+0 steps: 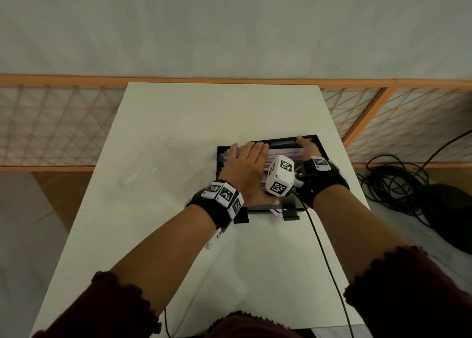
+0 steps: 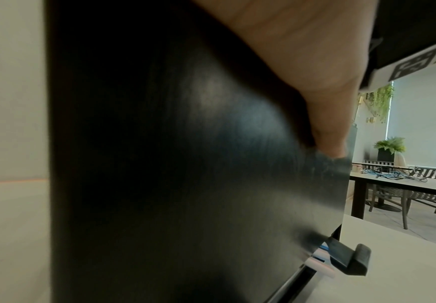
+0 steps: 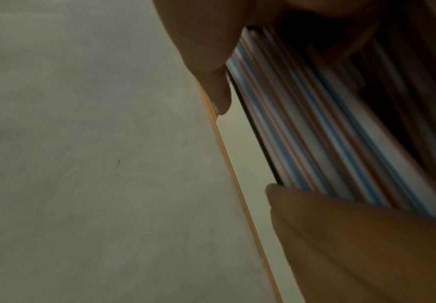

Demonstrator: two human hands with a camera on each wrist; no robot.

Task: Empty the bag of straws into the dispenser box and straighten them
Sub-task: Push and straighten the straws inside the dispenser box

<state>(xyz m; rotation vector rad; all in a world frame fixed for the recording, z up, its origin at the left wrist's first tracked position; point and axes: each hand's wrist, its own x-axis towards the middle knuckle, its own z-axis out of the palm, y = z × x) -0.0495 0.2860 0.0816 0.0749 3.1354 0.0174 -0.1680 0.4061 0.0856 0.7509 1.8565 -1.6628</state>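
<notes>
A black dispenser box [image 1: 316, 139] stands on the white table [image 1: 178, 118], filled with pink, blue and white straws [image 1: 283, 151]. My left hand [image 1: 245, 159] lies flat over the straws with straight fingers. Its thumb [image 2: 328, 123] presses against the box's black front wall [image 2: 185, 164]. My right hand [image 1: 307, 147] rests at the box's right end, with its fingers reaching the far rim along the straws [image 3: 315, 133]. A few straw ends [image 2: 320, 264] poke out at the bottom slot.
An empty clear plastic bag [image 1: 143, 169] lies on the table left of the box. A black cable [image 1: 324, 248] runs across the table's right side toward me. Coiled cables [image 1: 398, 182] lie on the floor at right. An orange lattice fence [image 1: 51, 123] stands behind the table.
</notes>
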